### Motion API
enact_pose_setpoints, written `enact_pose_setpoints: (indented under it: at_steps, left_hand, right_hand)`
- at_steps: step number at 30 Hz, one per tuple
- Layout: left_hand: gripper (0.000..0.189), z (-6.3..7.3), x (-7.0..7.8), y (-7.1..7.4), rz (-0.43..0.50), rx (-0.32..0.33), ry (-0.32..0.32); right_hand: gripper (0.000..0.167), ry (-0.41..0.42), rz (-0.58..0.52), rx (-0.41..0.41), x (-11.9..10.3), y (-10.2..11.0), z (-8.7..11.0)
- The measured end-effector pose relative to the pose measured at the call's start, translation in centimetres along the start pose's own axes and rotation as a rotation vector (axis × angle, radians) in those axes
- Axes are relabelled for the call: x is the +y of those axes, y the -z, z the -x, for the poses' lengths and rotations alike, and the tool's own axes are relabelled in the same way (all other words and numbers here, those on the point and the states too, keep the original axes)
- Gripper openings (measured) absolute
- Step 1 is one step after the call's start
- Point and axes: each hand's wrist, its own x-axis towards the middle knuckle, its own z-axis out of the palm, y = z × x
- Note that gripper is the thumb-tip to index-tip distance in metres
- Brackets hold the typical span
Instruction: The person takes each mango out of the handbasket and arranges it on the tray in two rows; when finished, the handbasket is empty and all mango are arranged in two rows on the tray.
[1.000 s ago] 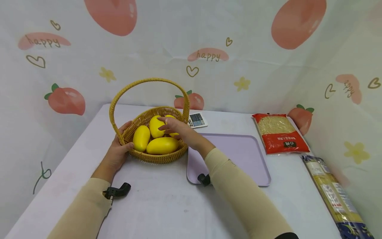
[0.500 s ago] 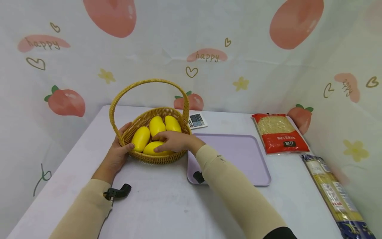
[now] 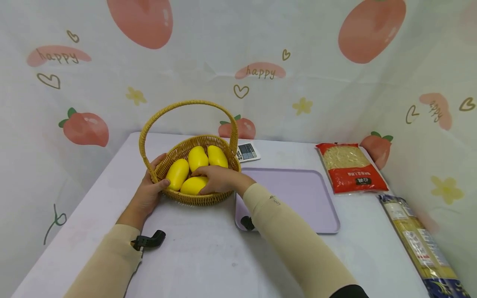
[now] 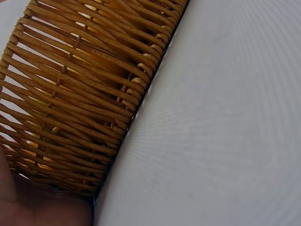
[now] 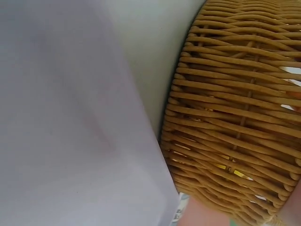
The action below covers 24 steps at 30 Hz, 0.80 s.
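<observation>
The person's right hand (image 3: 219, 179) is curling round the right end of the front mango (image 3: 193, 185), lying in the basket (image 3: 197, 200); a second ago it was spreading over the back mangoes (image 3: 198, 157), so the work seems to be settling on this one. The left hand (image 3: 149, 194) is gripping the basket's left rim. Only the left wrist view is showing the left outer wall meeting the table (image 4: 211, 117); the right wrist view is showing the wall beside the tray (image 5: 70, 117).

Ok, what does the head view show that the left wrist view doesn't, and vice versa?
Only the head view: the right hand, recognizable mangoes, arched handle, lavender tray, red food bag and long noodle packet. Only the left wrist view: yellow glimpsed through gaps in the outer weave. Both: the wicker basket, left hand and white tabletop.
</observation>
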Motion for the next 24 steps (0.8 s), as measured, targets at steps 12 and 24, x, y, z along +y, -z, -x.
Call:
enact_pose_setpoints:
  at_steps: [12, 24]
  left_hand:
    - [0.077, 0.3, -0.3, 0.1, 0.004, -0.008, -0.018]
    - [0.078, 0.1, -0.1, 0.0, -0.008, -0.006, -0.026]
  right_hand:
    - [0.070, 0.064, -0.142, 0.160, 0.0, 0.9, 2.2]
    - [0.074, 0.132, -0.441, 0.351, 1.2, 1.8, 6.8]
